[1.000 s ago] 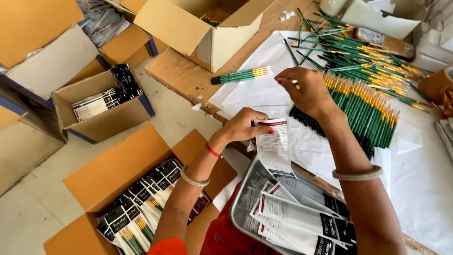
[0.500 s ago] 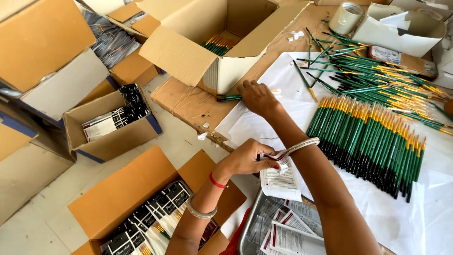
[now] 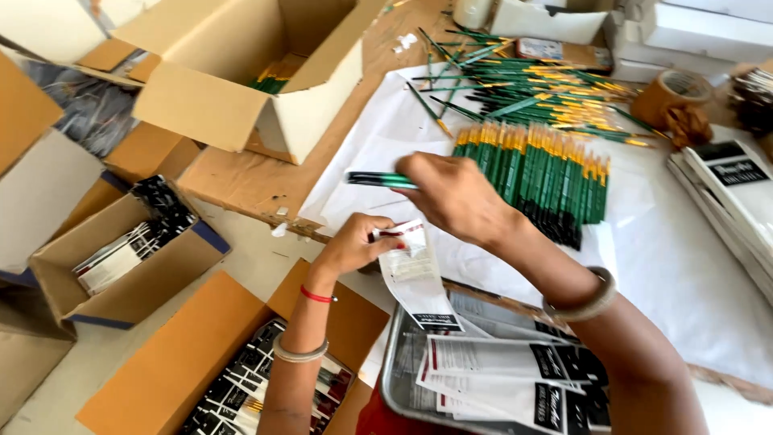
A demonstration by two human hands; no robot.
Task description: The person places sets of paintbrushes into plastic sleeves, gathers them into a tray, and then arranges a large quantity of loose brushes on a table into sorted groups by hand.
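Nearest: metal tray point(image 3: 394, 379) at my lap, w/ flat clear sleeves point(image 3: 499, 374), black-labelled.
Below left: open carton point(image 3: 153, 370) of filled packs.
My left hand point(image 3: 354, 244): fingers pinched shut on one empty sleeve point(image 3: 415, 278), mouth end up, rest hanging over tray edge.
My right hand point(image 3: 455, 193): closed round a small bunch of green brushes point(image 3: 378, 180), tips pointing left, just above the sleeve mouth.
Step in hand, I judge: bunch into sleeve. Done well = keep mouth spread w/ thumb, ends level, feed straight so film doesn't crease.
Beyond: neat row of green/yellow brushes point(image 3: 531, 173) on white sheet point(image 3: 676, 266); loose pile point(image 3: 523, 80) behind.
Far right: tape roll point(image 3: 672, 93). Far left: big carton point(image 3: 233, 72).
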